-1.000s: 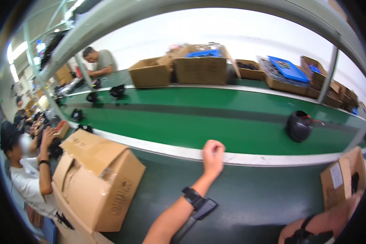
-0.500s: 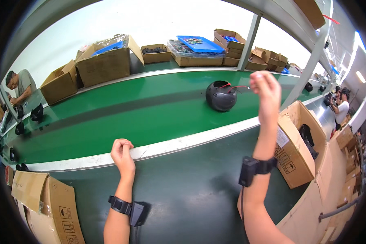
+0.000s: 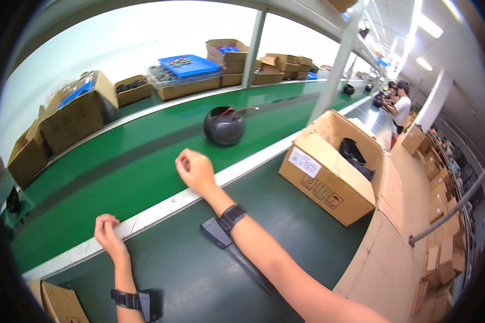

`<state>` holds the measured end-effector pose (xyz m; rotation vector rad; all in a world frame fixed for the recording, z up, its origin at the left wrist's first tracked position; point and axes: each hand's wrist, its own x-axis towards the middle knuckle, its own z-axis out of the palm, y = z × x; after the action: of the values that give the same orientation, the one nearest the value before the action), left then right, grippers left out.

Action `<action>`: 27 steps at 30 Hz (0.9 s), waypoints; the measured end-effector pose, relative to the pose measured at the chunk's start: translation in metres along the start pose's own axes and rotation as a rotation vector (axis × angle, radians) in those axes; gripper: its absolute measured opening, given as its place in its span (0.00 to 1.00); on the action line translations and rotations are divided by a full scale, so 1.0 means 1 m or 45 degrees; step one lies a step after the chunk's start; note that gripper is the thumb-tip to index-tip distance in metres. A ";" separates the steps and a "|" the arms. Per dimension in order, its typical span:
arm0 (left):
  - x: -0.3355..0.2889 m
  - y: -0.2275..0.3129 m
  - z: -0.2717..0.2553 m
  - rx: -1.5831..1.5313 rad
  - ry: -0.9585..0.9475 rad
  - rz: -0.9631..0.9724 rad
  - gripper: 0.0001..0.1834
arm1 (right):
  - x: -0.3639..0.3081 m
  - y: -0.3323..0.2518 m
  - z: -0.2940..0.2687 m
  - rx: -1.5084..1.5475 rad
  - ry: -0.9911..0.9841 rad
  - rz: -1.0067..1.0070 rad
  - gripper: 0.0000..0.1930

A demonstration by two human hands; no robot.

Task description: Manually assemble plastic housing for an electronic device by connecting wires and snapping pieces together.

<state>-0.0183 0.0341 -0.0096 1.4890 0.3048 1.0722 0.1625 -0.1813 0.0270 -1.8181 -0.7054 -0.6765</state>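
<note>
A round black shell (image 3: 224, 128), with an opening on top and a red wire that ends in a small pale tip, sits on the green conveyor belt (image 3: 145, 161). My right hand (image 3: 196, 170) hovers over the belt just in front of the shell, apart from it. Its fingers are curled in and no object shows in them. Further left, my left hand (image 3: 109, 236) is by the white rail (image 3: 145, 220) along the belt's near edge, its fingers also curled and nothing visible in them. Each wrist wears a black strap with a small dark box.
At right on the dark worktable (image 3: 199, 282) stands an open cardboard box (image 3: 328, 177) holding black parts (image 3: 355, 156). Another carton (image 3: 64, 304) is at lower left. Behind the belt are several cartons and a blue tray (image 3: 189, 65). Two people stand far off at right.
My right hand has come down and left, from beside the shell to in front of it. The view has swung right, so the shell and boxes appear further left. My left hand stays near the rail.
</note>
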 end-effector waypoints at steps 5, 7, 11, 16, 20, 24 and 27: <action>-0.003 -0.002 0.012 -0.083 -0.044 -0.056 0.08 | -0.005 0.016 -0.018 -0.050 -0.053 0.149 0.07; -0.003 -0.003 0.012 -0.092 -0.033 -0.062 0.08 | -0.005 0.016 -0.018 -0.055 -0.078 0.143 0.07; -0.003 0.001 0.013 -0.072 -0.047 -0.060 0.08 | -0.005 0.015 -0.018 -0.067 -0.107 0.128 0.07; -0.002 -0.003 0.009 -0.073 -0.029 -0.069 0.09 | -0.005 0.015 -0.014 -0.056 -0.147 0.176 0.07; 0.000 -0.004 0.006 -0.086 -0.030 -0.045 0.09 | -0.006 0.016 -0.012 -0.069 -0.207 0.214 0.08; -0.002 0.001 0.011 -0.075 -0.015 -0.075 0.09 | -0.005 0.017 -0.013 -0.050 -0.183 0.229 0.08; -0.002 0.003 0.011 -0.079 -0.023 -0.064 0.08 | -0.003 0.017 -0.014 -0.060 -0.184 0.251 0.08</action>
<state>-0.0120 0.0244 -0.0062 1.4277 0.2922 1.0185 0.1714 -0.2001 0.0188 -1.9643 -0.5982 -0.4386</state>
